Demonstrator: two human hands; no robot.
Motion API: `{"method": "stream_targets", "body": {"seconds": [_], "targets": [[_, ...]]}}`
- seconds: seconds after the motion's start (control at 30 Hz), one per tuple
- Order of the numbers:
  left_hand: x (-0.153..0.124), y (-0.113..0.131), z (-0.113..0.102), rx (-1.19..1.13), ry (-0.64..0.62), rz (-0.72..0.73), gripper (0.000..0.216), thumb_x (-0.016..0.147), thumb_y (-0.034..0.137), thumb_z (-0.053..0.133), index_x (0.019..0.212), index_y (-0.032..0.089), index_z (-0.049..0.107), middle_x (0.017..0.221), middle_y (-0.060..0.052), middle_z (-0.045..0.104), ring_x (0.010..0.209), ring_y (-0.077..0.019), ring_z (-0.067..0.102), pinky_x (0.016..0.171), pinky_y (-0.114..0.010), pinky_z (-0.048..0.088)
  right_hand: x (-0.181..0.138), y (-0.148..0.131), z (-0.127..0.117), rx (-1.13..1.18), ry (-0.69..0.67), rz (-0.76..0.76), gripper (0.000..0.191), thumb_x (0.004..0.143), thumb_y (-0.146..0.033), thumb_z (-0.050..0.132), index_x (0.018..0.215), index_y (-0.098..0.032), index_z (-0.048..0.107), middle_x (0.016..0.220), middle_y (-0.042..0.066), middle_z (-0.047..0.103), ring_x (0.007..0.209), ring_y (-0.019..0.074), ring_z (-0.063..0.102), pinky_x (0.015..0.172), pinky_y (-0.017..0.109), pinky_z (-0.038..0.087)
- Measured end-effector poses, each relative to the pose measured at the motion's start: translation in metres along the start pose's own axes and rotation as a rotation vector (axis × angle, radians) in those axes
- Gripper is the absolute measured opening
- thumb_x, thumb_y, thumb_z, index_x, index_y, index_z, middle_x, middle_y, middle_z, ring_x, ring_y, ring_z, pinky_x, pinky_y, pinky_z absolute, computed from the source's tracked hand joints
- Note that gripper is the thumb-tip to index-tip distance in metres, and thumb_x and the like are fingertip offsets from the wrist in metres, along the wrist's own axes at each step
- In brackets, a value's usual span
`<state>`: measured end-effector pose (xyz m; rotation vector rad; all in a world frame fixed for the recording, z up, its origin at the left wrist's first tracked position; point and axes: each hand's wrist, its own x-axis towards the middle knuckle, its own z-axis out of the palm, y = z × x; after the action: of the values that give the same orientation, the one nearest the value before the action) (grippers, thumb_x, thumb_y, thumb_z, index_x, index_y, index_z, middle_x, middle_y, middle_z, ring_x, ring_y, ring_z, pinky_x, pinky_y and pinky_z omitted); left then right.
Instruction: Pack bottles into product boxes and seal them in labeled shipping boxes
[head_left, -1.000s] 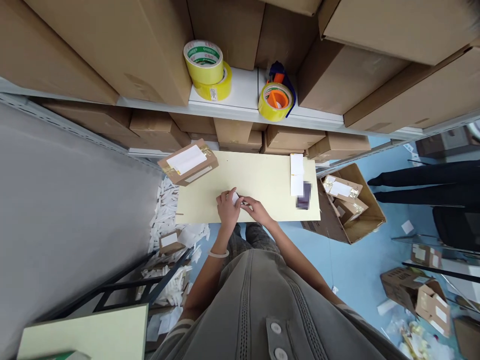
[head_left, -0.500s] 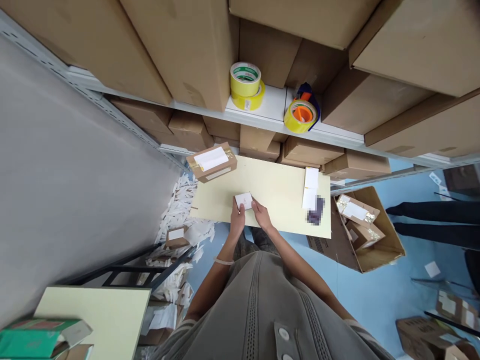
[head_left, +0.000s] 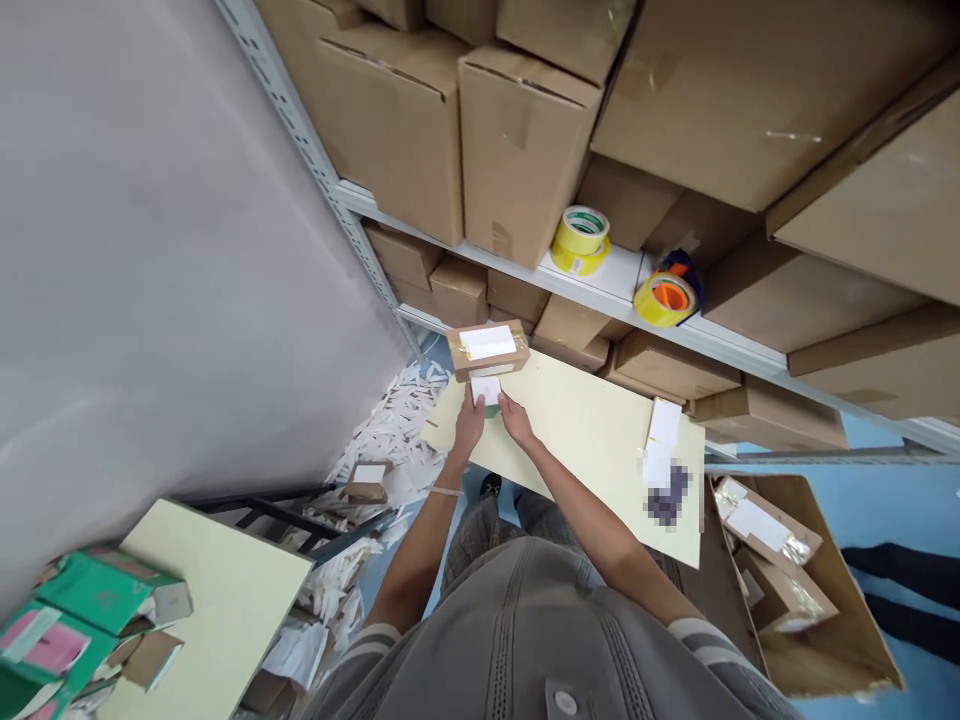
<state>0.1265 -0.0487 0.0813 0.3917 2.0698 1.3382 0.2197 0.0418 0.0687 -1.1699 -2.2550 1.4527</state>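
A small white box (head_left: 486, 388) with a green lower side is held level between my two hands. My left hand (head_left: 470, 422) is closed on its left edge, the thumb lying near the front corner. On the opposite edge my right hand (head_left: 517, 420) grips it with the fingers partly hidden. Just beyond the small box lies a taped brown parcel (head_left: 516, 360) with a white label (head_left: 487, 343); whether the two touch I cannot tell. Both are over the left part of the pale yellow table (head_left: 577, 440).
White slips and a blurred dark item lie at the table's right end. Tape rolls (head_left: 583, 232) and a tape dispenser (head_left: 667, 295) sit on the shelf. An open carton (head_left: 847, 640) holds parcels at right. Paper scraps (head_left: 390, 425) cover the left floor. Green boxes (head_left: 112, 590) stand lower left.
My view has swung to the left. Both hands have carried the small box away from me and leftward, close to the taped parcel, and its green side now shows.
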Motion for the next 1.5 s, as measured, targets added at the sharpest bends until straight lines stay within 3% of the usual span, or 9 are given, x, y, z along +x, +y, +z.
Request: {"method": "stream_targets", "body": {"seconds": [0.2, 0.37, 0.47, 0.6, 0.73, 0.87, 1.03, 1.3, 1.5], "targets": [[-0.004, -0.001, -0.004, -0.049, -0.016, 0.079, 0.064, 0.093, 0.049, 0.049, 0.149, 0.022, 0.036, 0.154, -0.011, 0.039, 0.142, -0.0248, 0.037, 0.116, -0.042, 0.03, -0.007, -0.011, -0.004, 0.069, 0.017, 0.014, 0.068, 0.093, -0.064, 0.033, 0.14, -0.019, 0.051, 0.141, 0.01, 0.055, 0.133, 0.0263, 0.049, 0.113, 0.047, 0.035], [-0.044, -0.003, -0.05, 0.049, 0.118, 0.155, 0.063, 0.097, 0.051, 0.036, 0.153, 0.024, 0.027, 0.16, -0.009, 0.027, 0.149, -0.0253, 0.019, 0.121, -0.048, 0.019, -0.058, -0.006, -0.049, 0.165, 0.197, 0.007, 0.081, 0.089, -0.068, 0.037, 0.148, -0.014, 0.039, 0.155, 0.012, 0.037, 0.144, 0.0254, 0.033, 0.119, 0.046, 0.024], [-0.083, -0.013, -0.102, 0.216, 0.326, 0.047, 0.062, 0.098, 0.053, 0.031, 0.155, 0.029, 0.023, 0.162, -0.009, 0.02, 0.15, -0.0312, 0.014, 0.118, -0.06, 0.012, -0.098, 0.011, -0.092, 0.163, 0.297, 0.026, 0.081, 0.088, -0.068, 0.04, 0.149, -0.015, 0.038, 0.155, 0.012, 0.036, 0.144, 0.0267, 0.033, 0.12, 0.045, 0.021], [-0.15, -0.03, -0.172, 0.384, 0.645, -0.097, 0.062, 0.098, 0.051, 0.031, 0.154, 0.024, 0.026, 0.161, -0.016, 0.02, 0.149, -0.0372, 0.014, 0.113, -0.068, 0.011, -0.127, 0.026, -0.137, 0.153, 0.38, 0.054, 0.08, 0.09, -0.068, 0.038, 0.151, -0.015, 0.035, 0.151, 0.014, 0.042, 0.141, 0.0297, 0.037, 0.118, 0.049, 0.023], [-0.233, -0.044, -0.203, 0.413, 0.959, -0.221, 0.064, 0.098, 0.053, 0.03, 0.155, 0.025, 0.021, 0.162, -0.016, 0.015, 0.149, -0.0384, 0.01, 0.111, -0.071, 0.009, -0.123, 0.004, -0.144, 0.141, 0.299, -0.055, 0.077, 0.092, -0.065, 0.036, 0.152, -0.016, 0.033, 0.151, 0.014, 0.043, 0.141, 0.0298, 0.037, 0.118, 0.049, 0.024], [-0.304, -0.054, -0.177, 0.325, 1.182, -0.338, 0.065, 0.098, 0.053, 0.029, 0.156, 0.025, 0.019, 0.163, -0.017, 0.013, 0.149, -0.0388, 0.008, 0.111, -0.071, 0.007, -0.118, -0.046, -0.117, 0.126, 0.084, -0.299, 0.072, 0.094, -0.061, 0.037, 0.152, -0.018, 0.033, 0.152, 0.012, 0.041, 0.142, 0.0273, 0.035, 0.118, 0.046, 0.026], [-0.369, -0.07, -0.116, 0.257, 1.229, -0.4, 0.064, 0.098, 0.053, 0.029, 0.155, 0.026, 0.021, 0.162, -0.015, 0.016, 0.149, -0.0368, 0.01, 0.113, -0.069, 0.006, -0.137, -0.087, -0.065, 0.156, -0.231, -0.515, 0.07, 0.094, -0.058, 0.039, 0.152, -0.019, 0.034, 0.151, 0.011, 0.042, 0.141, 0.0244, 0.038, 0.117, 0.041, 0.026], [-0.524, -0.103, -0.08, 0.13, 1.422, -0.691, 0.066, 0.097, 0.058, 0.026, 0.155, 0.029, 0.02, 0.163, -0.011, 0.015, 0.15, -0.0346, 0.009, 0.113, -0.069, 0.006, -0.221, -0.053, 0.015, 0.116, -0.705, -0.362, 0.081, 0.086, -0.067, 0.044, 0.15, -0.018, 0.036, 0.144, 0.013, 0.052, 0.135, 0.0265, 0.046, 0.115, 0.043, 0.031], [-0.616, -0.144, -0.079, 0.019, 1.595, -0.829, 0.068, 0.096, 0.06, 0.024, 0.156, 0.027, 0.018, 0.163, -0.012, 0.013, 0.15, -0.0338, 0.008, 0.114, -0.067, 0.005, -0.277, -0.037, 0.067, 0.066, -0.871, -0.297, 0.086, 0.082, -0.07, 0.049, 0.149, -0.019, 0.037, 0.136, 0.014, 0.059, 0.127, 0.0286, 0.055, 0.112, 0.046, 0.035]]}}
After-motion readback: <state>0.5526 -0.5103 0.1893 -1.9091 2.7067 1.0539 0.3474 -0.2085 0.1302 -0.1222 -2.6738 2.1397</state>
